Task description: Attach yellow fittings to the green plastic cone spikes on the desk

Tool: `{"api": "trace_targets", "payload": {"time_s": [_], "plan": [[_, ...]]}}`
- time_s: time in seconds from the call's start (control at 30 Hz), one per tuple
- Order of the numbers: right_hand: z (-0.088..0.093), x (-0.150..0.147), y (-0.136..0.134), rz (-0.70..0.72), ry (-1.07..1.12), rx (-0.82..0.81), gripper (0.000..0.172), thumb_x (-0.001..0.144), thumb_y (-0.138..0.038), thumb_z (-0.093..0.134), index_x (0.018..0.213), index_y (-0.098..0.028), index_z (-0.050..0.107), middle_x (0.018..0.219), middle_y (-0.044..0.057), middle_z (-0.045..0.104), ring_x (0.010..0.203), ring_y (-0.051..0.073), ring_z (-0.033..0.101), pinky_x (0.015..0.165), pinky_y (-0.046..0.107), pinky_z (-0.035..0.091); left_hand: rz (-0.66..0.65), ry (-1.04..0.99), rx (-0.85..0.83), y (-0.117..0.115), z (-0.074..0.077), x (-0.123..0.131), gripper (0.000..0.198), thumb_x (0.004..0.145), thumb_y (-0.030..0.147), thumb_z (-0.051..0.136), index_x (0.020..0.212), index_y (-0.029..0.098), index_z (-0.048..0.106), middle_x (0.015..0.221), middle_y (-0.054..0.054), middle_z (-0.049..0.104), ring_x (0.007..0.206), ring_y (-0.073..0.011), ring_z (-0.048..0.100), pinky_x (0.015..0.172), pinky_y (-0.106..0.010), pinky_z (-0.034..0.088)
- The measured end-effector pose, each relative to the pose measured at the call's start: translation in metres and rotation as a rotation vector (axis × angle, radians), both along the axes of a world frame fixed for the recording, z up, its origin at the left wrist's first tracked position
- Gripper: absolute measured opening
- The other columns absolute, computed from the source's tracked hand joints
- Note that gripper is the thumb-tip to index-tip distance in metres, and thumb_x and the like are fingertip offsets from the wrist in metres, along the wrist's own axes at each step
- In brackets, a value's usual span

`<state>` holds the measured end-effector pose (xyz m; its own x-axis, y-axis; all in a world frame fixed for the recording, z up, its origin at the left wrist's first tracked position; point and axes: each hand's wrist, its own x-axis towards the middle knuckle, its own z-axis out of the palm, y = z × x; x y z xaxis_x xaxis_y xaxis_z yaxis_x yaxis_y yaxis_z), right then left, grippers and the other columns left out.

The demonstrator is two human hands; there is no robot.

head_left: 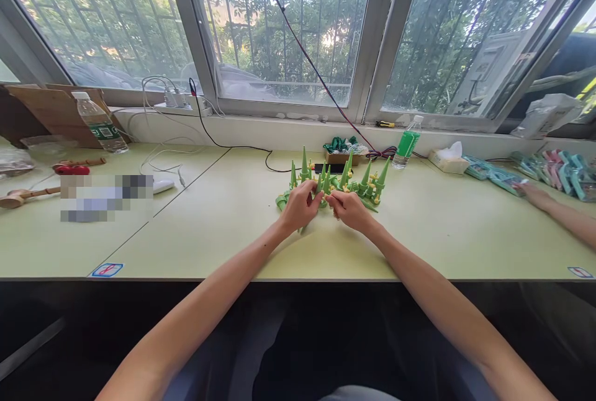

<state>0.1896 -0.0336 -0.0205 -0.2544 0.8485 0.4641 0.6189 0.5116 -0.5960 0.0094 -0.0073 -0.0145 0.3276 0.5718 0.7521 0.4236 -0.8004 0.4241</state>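
Note:
Several green pointed plastic cones [384, 172] with small yellow parts stand and lie in a cluster on the table. My left hand [300, 205] is closed at the cluster's front, thumb and fingers pinching a green cone-shaped piece [319, 187]. Close beside it, my right hand [350, 210] is also closed in a pinch, its fingertips almost meeting the left ones. What sits between the right fingertips is too small to make out. Both hands hide part of the cluster behind them.
Behind the cluster are a small box with green wrapping [343, 156] and a black phone-like object. A water bottle [406, 143] and tissue box [449, 160] stand right. Another person's hand [535, 195] touches packaged items far right. A white cable [179, 174] lies left.

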Motion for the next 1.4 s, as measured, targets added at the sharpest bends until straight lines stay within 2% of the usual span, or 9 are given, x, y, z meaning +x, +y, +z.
{"api": "trace_targets", "payload": {"time_s": [0.13,0.27,0.4,0.5,0.63,0.77,1.2,1.3,1.4], "plan": [[0.0013,-0.0006,-0.0009,-0.006,0.000,0.016,0.036,0.098,-0.043,0.041,0.071,-0.021,0.051,0.053,-0.002,0.055,0.050,0.012,0.048,0.056,0.025,0.035,0.013,-0.008,-0.029,-0.0002,0.0006,0.0010,0.012,0.087,0.023,0.055,0.080,0.020,0.047,0.071,0.003,0.052,0.052,-0.0091,0.044,0.053,-0.024,0.038],[0.0023,-0.0014,-0.0014,-0.010,0.013,0.036,0.022,0.094,-0.041,0.051,0.089,-0.021,0.057,0.055,-0.003,0.057,0.049,0.013,0.048,0.058,0.025,0.037,0.043,-0.040,-0.074,-0.0008,0.0021,0.0018,0.015,0.086,0.024,0.057,0.076,0.019,0.047,0.071,0.001,0.055,0.053,-0.0095,0.046,0.053,-0.024,0.038],[0.0026,-0.0016,-0.0016,0.020,0.017,0.030,0.017,0.093,-0.037,0.052,0.087,-0.021,0.056,0.057,-0.003,0.058,0.050,0.013,0.049,0.059,0.025,0.039,0.027,-0.061,-0.145,-0.0015,0.0031,0.0008,0.013,0.085,0.028,0.057,0.077,0.019,0.051,0.074,0.000,0.060,0.051,-0.0088,0.046,0.050,-0.024,0.038],[0.0031,-0.0016,-0.0022,0.033,0.014,0.020,0.018,0.093,-0.036,0.052,0.082,-0.021,0.054,0.058,-0.003,0.058,0.051,0.013,0.048,0.058,0.025,0.037,-0.035,-0.105,-0.240,-0.0009,0.0030,-0.0005,0.014,0.086,0.032,0.059,0.084,0.019,0.058,0.080,-0.001,0.065,0.052,-0.0088,0.051,0.050,-0.023,0.041],[0.0029,-0.0013,-0.0025,0.044,0.005,0.013,0.019,0.092,-0.034,0.052,0.079,-0.021,0.052,0.058,-0.003,0.057,0.050,0.012,0.046,0.056,0.024,0.034,-0.180,-0.198,-0.381,0.0020,0.0026,-0.0015,0.022,0.085,0.038,0.062,0.094,0.018,0.065,0.092,-0.005,0.069,0.070,-0.0142,0.064,0.057,-0.024,0.051],[0.0025,-0.0010,-0.0017,0.055,0.002,0.001,0.021,0.093,-0.033,0.051,0.076,-0.021,0.052,0.057,-0.004,0.055,0.050,0.011,0.043,0.055,0.023,0.033,-0.261,-0.262,-0.477,0.0037,0.0041,-0.0024,0.025,0.081,0.039,0.067,0.091,0.017,0.066,0.091,-0.007,0.070,0.082,-0.0176,0.066,0.061,-0.024,0.053],[0.0015,-0.0019,-0.0006,0.072,-0.052,0.016,0.035,0.095,-0.034,0.045,0.063,-0.021,0.044,0.053,-0.003,0.050,0.052,0.012,0.044,0.056,0.024,0.034,-0.318,-0.292,-0.525,0.0017,0.0080,-0.0036,0.024,0.079,0.040,0.069,0.087,0.017,0.066,0.088,-0.006,0.069,0.081,-0.0171,0.065,0.064,-0.025,0.053],[0.0026,-0.0023,-0.0017,0.052,-0.039,0.006,0.032,0.095,-0.037,0.046,0.068,-0.021,0.050,0.054,-0.003,0.051,0.052,0.012,0.044,0.056,0.024,0.034,-0.311,-0.305,-0.534,0.0033,0.0067,-0.0040,0.025,0.079,0.039,0.069,0.089,0.017,0.066,0.087,-0.006,0.069,0.079,-0.0167,0.065,0.063,-0.025,0.052],[0.0039,-0.0031,-0.0035,0.036,0.004,0.011,0.024,0.093,-0.041,0.050,0.082,-0.021,0.055,0.055,-0.004,0.052,0.050,0.012,0.042,0.055,0.025,0.034,-0.311,-0.317,-0.538,0.0053,0.0049,-0.0039,0.024,0.079,0.038,0.069,0.091,0.017,0.067,0.089,-0.007,0.069,0.080,-0.0165,0.065,0.064,-0.025,0.053]]}}
